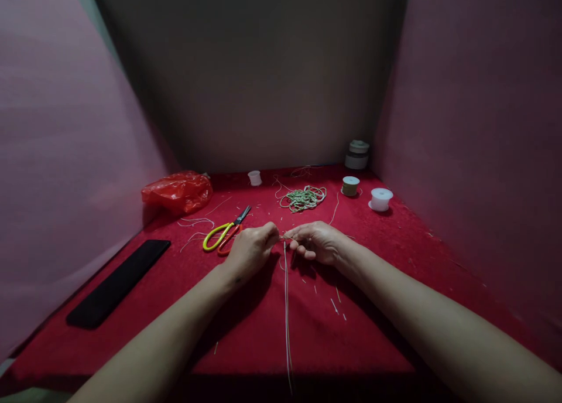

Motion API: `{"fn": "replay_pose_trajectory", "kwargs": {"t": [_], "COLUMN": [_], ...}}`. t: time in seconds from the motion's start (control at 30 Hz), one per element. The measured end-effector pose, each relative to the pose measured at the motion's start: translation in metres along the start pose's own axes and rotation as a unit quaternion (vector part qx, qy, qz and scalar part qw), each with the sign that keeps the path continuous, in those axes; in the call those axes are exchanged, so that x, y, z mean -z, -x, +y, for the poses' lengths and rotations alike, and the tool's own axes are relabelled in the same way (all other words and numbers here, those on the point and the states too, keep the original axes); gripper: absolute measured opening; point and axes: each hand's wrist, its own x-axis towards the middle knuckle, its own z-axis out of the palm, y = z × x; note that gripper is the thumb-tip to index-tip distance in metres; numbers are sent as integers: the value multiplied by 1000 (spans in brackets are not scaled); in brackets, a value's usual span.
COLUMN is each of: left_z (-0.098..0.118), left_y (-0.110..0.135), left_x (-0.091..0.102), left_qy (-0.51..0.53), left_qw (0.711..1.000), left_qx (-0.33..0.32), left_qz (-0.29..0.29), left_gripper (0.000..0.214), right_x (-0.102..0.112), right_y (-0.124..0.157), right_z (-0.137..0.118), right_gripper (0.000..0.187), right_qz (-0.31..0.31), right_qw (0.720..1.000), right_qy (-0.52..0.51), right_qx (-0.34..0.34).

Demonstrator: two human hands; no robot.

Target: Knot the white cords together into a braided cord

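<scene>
- two thin pale cords (287, 309) run from just below the fingertips toward the person, past the near edge of the red cloth-covered table (360, 350).
- short pale thread clippings (335, 306) lie on the cloth, near the right forearm.
- left hand (253, 248): fingers closed, tips seemingly pinching the strand work at the top of the cords.
- right hand (320, 242): thumb and forefinger pinch the same spot, other fingers curled loosely; which strand each hand grips, i cannot tell.
- the step in hand looks like fine knotting or twisting; the next move probably calls for a firm pinch and even tension on the strands.
- a flat black rectangular object (118, 283) lies left of the left forearm.
- scissors with yellow and orange-red handles (240, 217) lie just beyond the left hand.
- farther off: a tangled green-and-white cord bundle (302, 198), a crumpled red plastic bag (178, 193), a white-flanged olive spool (350, 186) and a round white spool (381, 200).
</scene>
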Motion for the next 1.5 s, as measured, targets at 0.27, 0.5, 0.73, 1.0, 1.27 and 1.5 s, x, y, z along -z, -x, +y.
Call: {"fn": "replay_pose_trajectory", "kwargs": {"t": [0.27,0.5,0.73,1.0,1.27,1.5], "left_z": [4,12,35,37,34,17], "left_y": [0,7,26,25,22,6], "left_x": [-9,6,3,-3,4,1], "left_qy": [-87,-51,-147,-177,-147,-85], "left_qw": [996,999,969,962,964,983], "left_qx": [5,11,6,-11,-18,55], "left_qz": [-28,5,-199,-208,-222,-150], "left_gripper": [19,23,32,25,23,49], "right_x": [-5,-4,24,88,112,76], "right_y": [-1,3,9,36,70,76], "right_z": [2,4,-12,-59,-74,-41], "right_gripper": [12,14,15,20,21,9], "right_qz": [12,58,196,270,362,477], "right_qw": [997,985,962,934,880,721], "right_qy": [77,157,153,-61,-5,493], "right_qx": [-1,40,116,228,308,100]}}
